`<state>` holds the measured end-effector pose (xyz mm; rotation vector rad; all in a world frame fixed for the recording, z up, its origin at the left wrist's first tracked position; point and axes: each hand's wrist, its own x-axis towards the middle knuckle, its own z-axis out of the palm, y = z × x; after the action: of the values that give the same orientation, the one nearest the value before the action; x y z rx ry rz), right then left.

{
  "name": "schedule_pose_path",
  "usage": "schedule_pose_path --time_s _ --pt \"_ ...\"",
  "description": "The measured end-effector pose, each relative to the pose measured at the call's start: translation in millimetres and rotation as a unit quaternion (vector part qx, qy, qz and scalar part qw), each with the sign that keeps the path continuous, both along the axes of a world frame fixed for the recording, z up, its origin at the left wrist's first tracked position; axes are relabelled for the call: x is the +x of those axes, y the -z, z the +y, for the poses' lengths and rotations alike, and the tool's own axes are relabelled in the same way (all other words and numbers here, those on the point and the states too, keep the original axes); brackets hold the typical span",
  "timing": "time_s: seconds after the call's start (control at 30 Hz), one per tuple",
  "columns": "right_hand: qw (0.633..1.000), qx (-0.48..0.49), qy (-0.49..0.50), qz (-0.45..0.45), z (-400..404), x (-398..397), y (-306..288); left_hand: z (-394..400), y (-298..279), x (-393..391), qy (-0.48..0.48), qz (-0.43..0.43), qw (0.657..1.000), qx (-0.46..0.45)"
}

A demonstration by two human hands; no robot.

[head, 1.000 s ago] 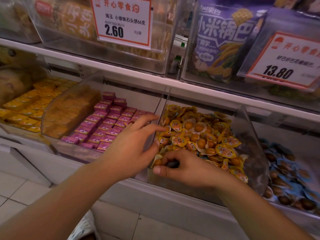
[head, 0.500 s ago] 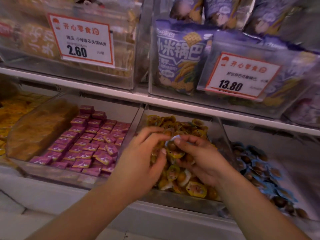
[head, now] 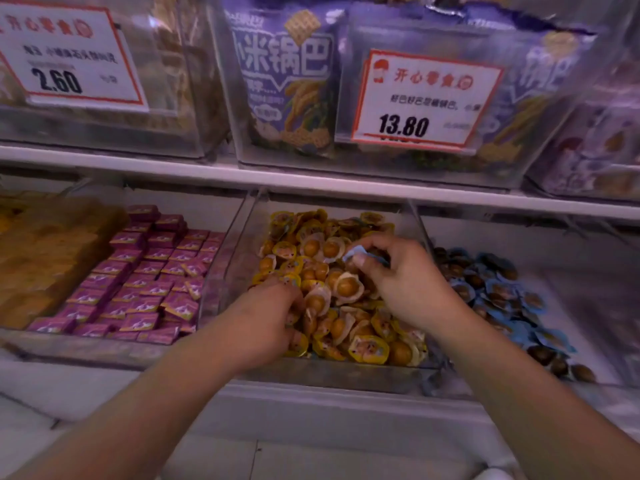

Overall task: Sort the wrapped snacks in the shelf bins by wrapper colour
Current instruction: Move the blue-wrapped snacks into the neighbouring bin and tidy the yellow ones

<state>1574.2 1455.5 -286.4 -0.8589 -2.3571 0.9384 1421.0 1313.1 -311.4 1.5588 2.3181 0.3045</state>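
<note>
While both forearms reached in from below, the right hand (head: 405, 282) hovered over the back right part of the clear plastic middle bin (head: 242, 237), thumb and fingertips pinching a small blue-wrapped snack (head: 358, 252) just above the pile. That blue piece sat among the yellow-wrapped round snacks (head: 346, 289) that filled the middle bin, near its right wall.

The left hand (head: 273, 313) lay low in the front left part of the same bin, fingers curled down into the yellow wrappers. Fingertips were buried in the pile; cannot tell whether it gripped a piece.

Neighbouring bins on the lower shelf:
- Left of the middle bin: rows of magenta square-wrapped snacks (head: 149, 282), mostly in neat lines, a few tilted near the front right corner.
- Far left: a blurred mass of orange-yellow packs (head: 41, 258) behind a clear curved front.
- Right of the middle bin: loose blue-wrapped dark brown snacks (head: 498, 292), spread flat, several at the front edge showing bare brown rounds.

A white shelf board (head: 311, 181) ran across above the bins. On it stood clear boxes: purple snack bags with printed white characters (head: 287, 74) in the centre, and pale brownish packs at left, blurred. Two white price cards with red borders were clipped to the box fronts, one reading 2.60 (head: 65, 60), one reading 13.80 (head: 422, 102).
</note>
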Motion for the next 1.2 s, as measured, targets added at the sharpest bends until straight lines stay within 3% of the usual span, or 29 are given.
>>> schedule_pose_path --time_s 0.13,0.27,0.33,0.43,0.6,0.7,0.83,0.97,1.1,1.2 --pt "0.993 0.118 -0.007 0.014 -6.8 3.4 -1.3 0.9 -1.0 3.6 0.009 -0.099 0.995 -0.003" --pt "0.991 0.1 -0.092 0.019 -16.5 2.6 1.9 -4.0 -2.0 4.1 0.016 -0.168 0.986 0.002" --pt "0.989 0.098 -0.11 0.023 -19.7 2.1 2.7 -6.3 -1.6 3.8 0.011 -0.121 0.993 0.008" --pt "0.983 0.135 -0.126 -0.001 -21.5 1.0 5.0 -5.5 -3.4 5.4 0.008 0.022 1.0 -0.013" --pt "0.983 0.116 -0.128 -0.055 -14.0 4.9 14.3 5.4 -4.7 2.6 0.002 0.048 0.996 -0.074" --pt "0.985 0.113 -0.117 -0.049 -12.1 8.0 20.0 5.5 -3.3 2.1 -0.028 0.017 0.999 -0.028" --pt "0.998 -0.002 -0.054 0.028 -7.5 7.2 19.4 3.1 1.4 0.3 -0.053 -0.077 0.98 0.175" --pt "0.983 -0.129 0.05 0.12 -8.4 0.1 10.0 -1.1 2.1 0.3 -0.064 -0.276 0.909 0.307" --pt "0.911 -0.368 0.046 0.182 -27.2 -5.6 1.0 0.3 0.1 6.6 -0.037 -0.361 0.843 0.398" --pt "0.827 -0.527 -0.041 0.191 -42.3 -5.0 -8.1 5.0 2.7 18.2 0.003 -0.277 0.858 0.433"
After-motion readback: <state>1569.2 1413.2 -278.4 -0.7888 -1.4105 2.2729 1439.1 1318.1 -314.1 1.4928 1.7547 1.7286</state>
